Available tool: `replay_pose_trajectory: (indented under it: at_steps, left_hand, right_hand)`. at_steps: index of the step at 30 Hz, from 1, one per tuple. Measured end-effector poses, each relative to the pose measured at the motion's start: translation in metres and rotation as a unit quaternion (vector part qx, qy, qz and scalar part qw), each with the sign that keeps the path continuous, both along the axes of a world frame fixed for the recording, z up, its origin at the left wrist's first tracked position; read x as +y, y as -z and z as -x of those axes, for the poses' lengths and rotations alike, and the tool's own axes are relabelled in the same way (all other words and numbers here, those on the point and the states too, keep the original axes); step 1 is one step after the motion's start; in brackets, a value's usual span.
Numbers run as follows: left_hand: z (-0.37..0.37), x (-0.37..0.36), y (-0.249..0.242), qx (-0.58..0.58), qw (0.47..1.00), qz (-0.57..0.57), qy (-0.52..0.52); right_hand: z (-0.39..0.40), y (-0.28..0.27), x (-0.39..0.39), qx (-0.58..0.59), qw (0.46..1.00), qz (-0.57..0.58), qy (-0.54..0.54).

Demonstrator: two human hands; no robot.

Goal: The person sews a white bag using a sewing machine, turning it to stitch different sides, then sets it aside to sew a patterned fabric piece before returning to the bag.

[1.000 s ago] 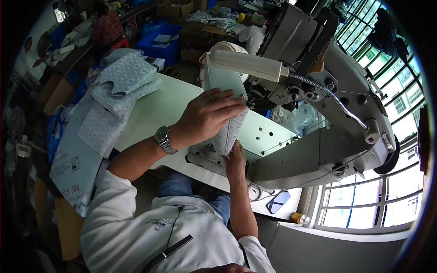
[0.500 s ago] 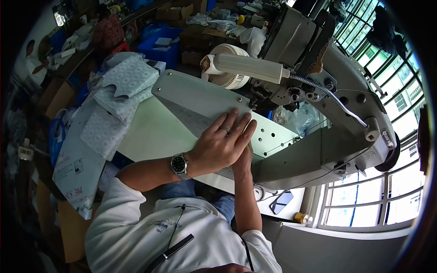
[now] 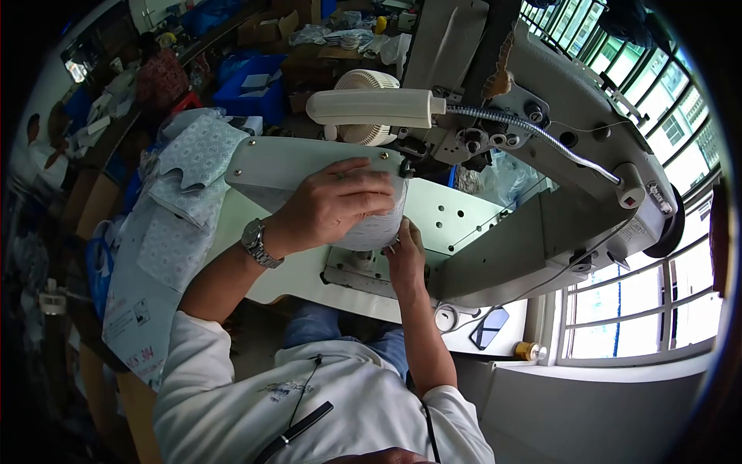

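My left hand (image 3: 332,203), with a watch and a ring, is closed over a stiff pale panel (image 3: 267,166) whose patterned underside (image 3: 375,230) curls down beside the sewing machine's needle area (image 3: 410,166). My right hand (image 3: 405,257) reaches up from below and pinches the lower edge of the same curled piece. The panel's far end lies flat on the pale green machine table (image 3: 456,216), and part of it is hidden under my left hand.
The big grey sewing machine (image 3: 556,131) arches over the right, with a lamp (image 3: 371,107) and a fan (image 3: 367,81) behind my hands. Patterned cut pieces (image 3: 189,174) are stacked on the left. A phone (image 3: 488,328) and thread spool (image 3: 528,352) lie near the window.
My left hand was pressed flat on the panel half a second ago; now it grips and curls the panel's near end downward. My right hand stays beneath it.
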State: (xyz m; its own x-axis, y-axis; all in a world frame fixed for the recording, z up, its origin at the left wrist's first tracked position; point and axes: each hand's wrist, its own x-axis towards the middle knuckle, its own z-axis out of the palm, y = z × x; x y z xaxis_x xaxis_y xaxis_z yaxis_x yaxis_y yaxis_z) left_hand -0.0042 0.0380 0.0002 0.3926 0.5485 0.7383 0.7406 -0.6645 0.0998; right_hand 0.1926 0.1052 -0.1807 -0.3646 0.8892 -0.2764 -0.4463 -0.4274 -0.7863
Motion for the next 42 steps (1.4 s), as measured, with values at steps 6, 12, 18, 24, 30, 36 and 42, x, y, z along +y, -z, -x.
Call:
replay_pose_trajectory:
  at_steps: [6,12,18,24,30,36,42]
  left_hand:
    - [0.003,0.012,-0.004,-0.031,0.999,0.029,-0.011]
    - [0.017,0.034,-0.039,-0.097,0.965,0.24,0.04]
    - [0.045,0.095,-0.073,0.126,0.896,0.42,-0.065]
    - [0.039,0.097,-0.078,0.148,0.874,0.462,-0.032]
    - [0.029,0.069,-0.079,0.128,0.87,0.471,-0.072]
    - [-0.003,0.027,-0.04,0.049,0.943,0.282,-0.169]
    - [-0.018,0.021,-0.04,0.031,0.935,0.278,-0.219]
  right_hand:
    - [0.002,-0.005,-0.009,0.018,1.0,0.005,-0.011]
    - [0.001,0.002,-0.012,0.023,1.0,0.017,-0.01]
    - [-0.003,-0.005,-0.014,0.032,0.999,0.014,0.001]
    - [-0.01,0.016,-0.017,-0.003,1.0,0.016,0.003]
    - [-0.017,0.034,-0.035,-0.033,0.998,0.061,0.009]
    - [-0.028,0.044,-0.053,0.027,0.987,0.026,-0.158]
    - [-0.032,0.033,-0.077,-0.011,0.989,-0.023,-0.144]
